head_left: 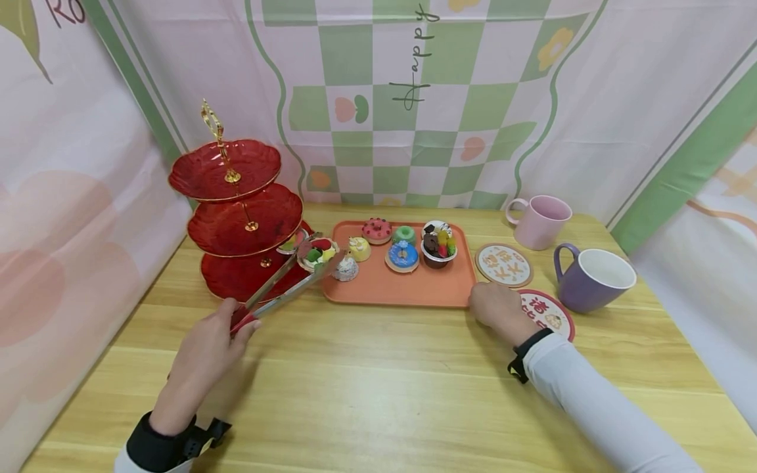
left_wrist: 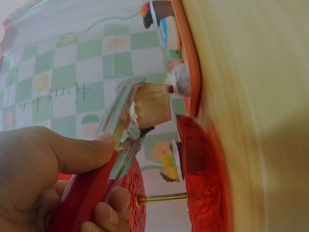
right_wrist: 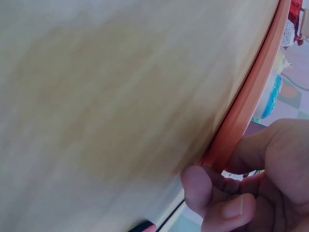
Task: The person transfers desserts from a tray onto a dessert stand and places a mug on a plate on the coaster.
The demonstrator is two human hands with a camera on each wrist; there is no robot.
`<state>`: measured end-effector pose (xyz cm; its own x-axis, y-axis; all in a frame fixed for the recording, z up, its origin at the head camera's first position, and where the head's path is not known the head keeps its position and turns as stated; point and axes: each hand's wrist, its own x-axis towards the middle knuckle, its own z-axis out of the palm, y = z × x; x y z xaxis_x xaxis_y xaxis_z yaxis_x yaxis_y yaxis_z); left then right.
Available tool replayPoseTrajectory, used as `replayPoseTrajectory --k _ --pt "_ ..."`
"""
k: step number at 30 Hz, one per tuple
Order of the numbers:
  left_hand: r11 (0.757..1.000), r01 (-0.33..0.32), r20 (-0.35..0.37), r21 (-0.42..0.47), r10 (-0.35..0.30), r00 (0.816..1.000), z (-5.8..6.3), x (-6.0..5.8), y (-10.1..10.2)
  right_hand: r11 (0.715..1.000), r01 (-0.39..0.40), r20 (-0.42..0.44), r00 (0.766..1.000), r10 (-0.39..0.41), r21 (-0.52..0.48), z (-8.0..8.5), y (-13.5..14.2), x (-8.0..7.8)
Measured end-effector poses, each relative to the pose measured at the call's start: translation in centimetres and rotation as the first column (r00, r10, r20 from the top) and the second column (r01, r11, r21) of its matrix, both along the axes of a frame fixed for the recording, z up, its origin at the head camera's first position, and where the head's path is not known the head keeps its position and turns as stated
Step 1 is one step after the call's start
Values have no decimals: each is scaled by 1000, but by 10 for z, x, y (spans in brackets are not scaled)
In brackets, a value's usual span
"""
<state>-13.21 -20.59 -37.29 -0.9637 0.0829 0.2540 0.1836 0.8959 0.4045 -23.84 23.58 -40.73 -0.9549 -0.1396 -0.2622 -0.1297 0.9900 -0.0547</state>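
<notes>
My left hand (head_left: 204, 345) grips red-handled metal tongs (left_wrist: 89, 193), thumb on one side and fingers curled round the other. Between the tong tips is a small fruit-topped cake (head_left: 319, 253) with a tan base, raised between the stand and the tray. The red three-tier stand (head_left: 251, 233) has another fruit-topped treat (head_left: 292, 242) on its bottom plate. At the near right corner of the orange tray (head_left: 396, 292), my right hand (head_left: 499, 309) pinches the rim, thumb over it. A white speckled cupcake (head_left: 345, 269) sits near the tray's left end, just below the held cake in the head view.
Also on the tray are a yellow cake (head_left: 359, 248), a pink donut (head_left: 376, 230), a green donut (head_left: 405, 235), a blue donut (head_left: 402, 257) and cupcakes (head_left: 438, 249). Two coasters (head_left: 504, 265), a pink mug (head_left: 541, 223) and a purple mug (head_left: 591, 282) stand right.
</notes>
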Motion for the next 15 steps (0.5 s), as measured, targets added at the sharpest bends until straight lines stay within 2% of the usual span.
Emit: replayPoseTrajectory --k 15 --pt "998 -66 43 -2 66 997 3 5 -23 1000 7 -1 1000 -7 -12 1 0 1"
